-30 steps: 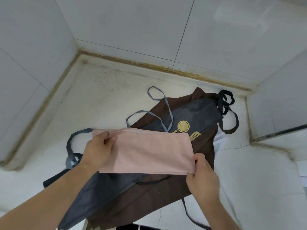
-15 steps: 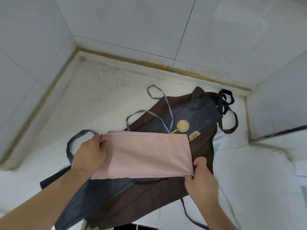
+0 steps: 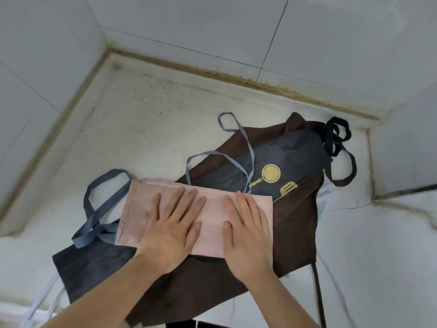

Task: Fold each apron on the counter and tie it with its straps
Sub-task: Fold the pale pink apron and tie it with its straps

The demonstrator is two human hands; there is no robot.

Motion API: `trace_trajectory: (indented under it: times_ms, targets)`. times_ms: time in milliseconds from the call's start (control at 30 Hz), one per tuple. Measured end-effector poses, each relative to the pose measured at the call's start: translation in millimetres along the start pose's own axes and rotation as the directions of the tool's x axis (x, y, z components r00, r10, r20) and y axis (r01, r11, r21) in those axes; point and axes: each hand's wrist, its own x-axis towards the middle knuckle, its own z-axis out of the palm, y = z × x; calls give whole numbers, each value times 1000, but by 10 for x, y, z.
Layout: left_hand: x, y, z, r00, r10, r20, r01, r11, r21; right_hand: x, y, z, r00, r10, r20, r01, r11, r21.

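Pink folded apron (image 3: 139,209) flat under both grips, left hand (image 3: 171,229) and right hand (image 3: 246,233), fingers straight, grasping nothing.

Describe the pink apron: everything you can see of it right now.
The pink apron is folded into a flat, wide rectangle of thin matte cloth, a pale seam along its far edge. It lies atop the dark aprons on the counter. The left hand and right hand press flat on it. Blue-grey straps trail loose, untied.
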Motion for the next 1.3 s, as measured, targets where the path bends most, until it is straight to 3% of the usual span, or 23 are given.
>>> trace_trajectory:
  times_ms: [100,267,400,500,700,767,833,900,967,1067,1133,1233,1300]
  targets:
    - [-61,-272,-41,997,-61,-41,64,995,76,-30,217,198,1000,3,-21,-5,995,-97]
    - [-95,-380,-118,994,-111,14,107,984,139,-20,204,206,1000,11,-16,-12,992,-122]
    - [-36,-202,-242,985,-169,20,167,983,81,27,59,134,998,68,-12,-69,991,-114]
    - [6,-143,-190,987,-159,-2,159,987,-13,26,-16,157,1000,4,-18,-6,996,-94]
    - [-2,-210,-111,990,-136,25,133,987,89,3,95,155,999,-35,21,36,998,-55]
    - [9,-194,-149,989,-137,47,132,987,88,-17,128,81,996,82,-33,-77,989,128]
    - [8,-187,-180,988,-133,81,125,988,88,-104,183,1,933,345,-103,-304,908,289]
    - [16,-161,-221,983,-147,110,137,986,90,-195,210,-78,844,526,-103,-473,821,319]
    - [23,-132,-309,976,-154,152,140,986,95,-237,175,-166,787,617,-5,-582,745,326]
    - [37,-104,-414,962,-167,217,157,985,65,-205,169,-313,704,686,185,-696,614,372]
    - [34,-61,-450,964,-163,210,165,986,9,-169,214,-395,704,658,269,-708,613,351]
    - [16,142,-493,996,16,85,-12,999,-45,-185,344,-488,732,596,330,-681,628,377]
    - [5,298,-480,990,119,80,-110,988,-112,-217,406,-551,727,580,369,-682,548,484]
